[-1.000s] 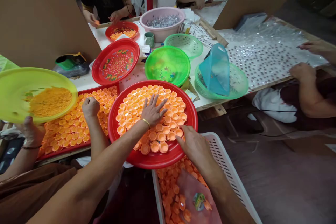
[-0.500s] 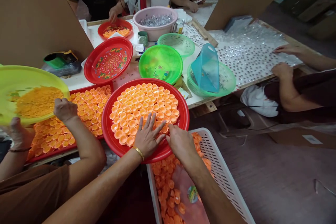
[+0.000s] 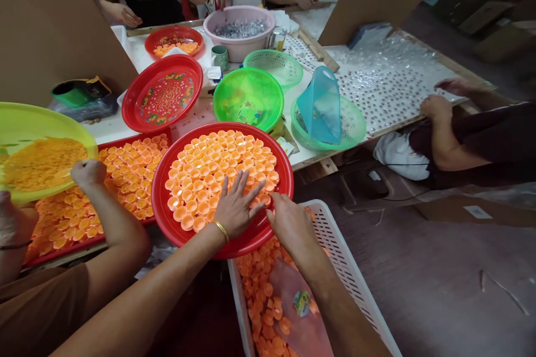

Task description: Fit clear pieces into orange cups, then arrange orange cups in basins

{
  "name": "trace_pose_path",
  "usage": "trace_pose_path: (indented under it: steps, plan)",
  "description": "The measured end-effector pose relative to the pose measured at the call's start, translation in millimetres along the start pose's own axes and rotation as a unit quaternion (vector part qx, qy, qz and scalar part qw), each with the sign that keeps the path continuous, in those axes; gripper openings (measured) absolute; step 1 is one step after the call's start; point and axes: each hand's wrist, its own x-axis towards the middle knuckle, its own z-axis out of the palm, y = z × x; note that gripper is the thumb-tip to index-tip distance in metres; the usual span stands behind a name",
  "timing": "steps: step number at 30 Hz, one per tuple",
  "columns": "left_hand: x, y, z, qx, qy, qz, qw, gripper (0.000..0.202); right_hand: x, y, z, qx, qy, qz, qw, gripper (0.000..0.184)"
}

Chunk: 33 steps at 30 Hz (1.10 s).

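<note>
My left hand [image 3: 237, 206], with a gold bangle at the wrist, lies with fingers spread over small orange cups [image 3: 209, 173]. These cups cover most of a round red tray [image 3: 162, 223], mostly with their hollows up. At the tray's right edge is my right hand [image 3: 291, 223], its fingers curled closed and thumb tip over the inside of the tray. Whatever it grips is hidden. Below the tray stands a white slotted crate [image 3: 341, 256] holding more loose orange cups [image 3: 266, 301] and a pinkish translucent sheet or scoop [image 3: 293, 298] with a printed picture.
A co-worker's hand [image 3: 89, 172] at left is beside a yellow bowl [image 3: 81, 136] of orange pieces, over a red tray of cups [image 3: 134, 175]. Behind stand an upright red tray [image 3: 163, 95], a green bowl [image 3: 249, 97], a blue scoop [image 3: 322, 106] and a pink basin [image 3: 240, 47].
The view has shifted a little, so most things sit further left. My hands keep nearly the same pose. A person at the back has moved a hand from the red bowl towards the pink basin.
</note>
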Motion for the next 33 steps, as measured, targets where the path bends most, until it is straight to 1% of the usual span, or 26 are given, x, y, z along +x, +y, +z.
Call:
trace_pose_path:
  steps: [2, 4, 7, 9, 11, 12, 13, 15, 16, 18, 19, 21, 22, 25, 26, 27, 29, 31, 32, 33]
  plan:
    - [15.3, -5.3, 2.1, 0.007, 0.000, -0.034, 0.999, 0.056, 1.9, -0.1, 2.2, 0.009, 0.001, -0.004, 1.000, 0.029]
    - [30.8, -11.4, 6.7, 0.017, -0.017, -0.057, 0.998, 0.057, 4.5, -1.0, 3.6, 0.016, -0.001, -0.016, 1.000, 0.028]
    - [47.0, -19.7, 13.5, 0.028, -0.032, -0.062, 0.997, 0.056, 7.2, -1.2, 3.3, 0.026, 0.001, -0.023, 0.999, 0.026]
    - [48.5, -23.2, 12.3, 0.022, -0.021, -0.057, 0.998, 0.055, 7.2, 0.5, 2.0, 0.049, 0.019, -0.017, 0.998, 0.022]
    - [39.7, -23.3, 4.1, 0.003, 0.003, -0.056, 0.998, 0.052, 6.1, 2.7, 1.0, 0.112, 0.046, -0.014, 0.993, 0.019]
    - [31.3, -21.6, -2.1, -0.010, 0.019, -0.055, 0.998, 0.051, 5.2, 3.6, 1.1, 0.160, 0.050, -0.010, 0.986, 0.019]
    - [20.8, -18.5, -8.7, -0.026, 0.035, -0.052, 0.998, 0.050, 4.2, 4.2, 1.6, 0.218, 0.041, -0.001, 0.975, 0.023]
    - [-4.0, -9.7, -20.7, -0.057, 0.050, -0.038, 0.996, 0.044, 2.0, 4.5, 3.6, 0.343, -0.008, 0.029, 0.939, 0.033]
    - [-16.4, -5.0, -24.6, -0.068, 0.046, -0.027, 0.996, 0.039, 0.8, 4.3, 4.9, 0.397, -0.034, 0.047, 0.916, 0.037]
    - [-36.8, 2.1, -26.7, -0.067, 0.027, -0.010, 0.997, 0.027, -1.4, 3.7, 7.0, 0.470, -0.065, 0.077, 0.877, 0.035]
    - [-43.6, 3.7, -25.2, -0.057, 0.019, -0.002, 0.998, 0.022, -2.2, 3.3, 7.8, 0.487, -0.069, 0.085, 0.866, 0.030]
    - [-50.3, 2.6, -19.5, -0.028, 0.012, 0.010, 0.999, 0.015, -3.1, 2.4, 9.1, 0.499, -0.081, 0.095, 0.858, 0.016]
    - [-51.0, 0.8, -16.8, -0.015, 0.014, 0.012, 1.000, 0.013, -3.1, 1.8, 9.9, 0.502, -0.092, 0.098, 0.855, 0.016]
    - [-48.8, -2.3, -15.0, -0.017, 0.035, -0.006, 0.999, 0.012, -1.8, -1.0, 13.5, 0.514, -0.117, 0.090, 0.845, 0.029]
    - [-47.5, -1.1, -16.7, -0.038, 0.049, -0.013, 0.998, 0.013, -1.2, -2.2, 15.0, 0.513, -0.117, 0.087, 0.846, 0.031]
    - [-46.1, 1.5, -19.0, -0.068, 0.061, -0.017, 0.996, 0.016, -0.5, -3.5, 16.4, 0.502, -0.108, 0.083, 0.854, 0.032]
    - [-42.1, 9.3, -23.8, -0.139, 0.075, -0.004, 0.987, 0.022, 0.8, -5.9, 18.5, 0.444, -0.074, 0.074, 0.890, 0.032]
    - [-37.0, 18.2, -26.4, -0.193, 0.059, 0.032, 0.979, 0.024, 1.8, -7.2, 18.8, 0.379, -0.049, 0.060, 0.922, 0.031]
    - [-34.4, 21.9, -26.5, -0.208, 0.045, 0.045, 0.976, 0.023, 2.1, -6.9, 18.2, 0.364, -0.050, 0.052, 0.929, 0.032]
    - [-31.9, 24.9, -25.9, -0.215, 0.033, 0.049, 0.975, 0.020, 2.0, -5.8, 17.1, 0.363, -0.059, 0.046, 0.929, 0.032]
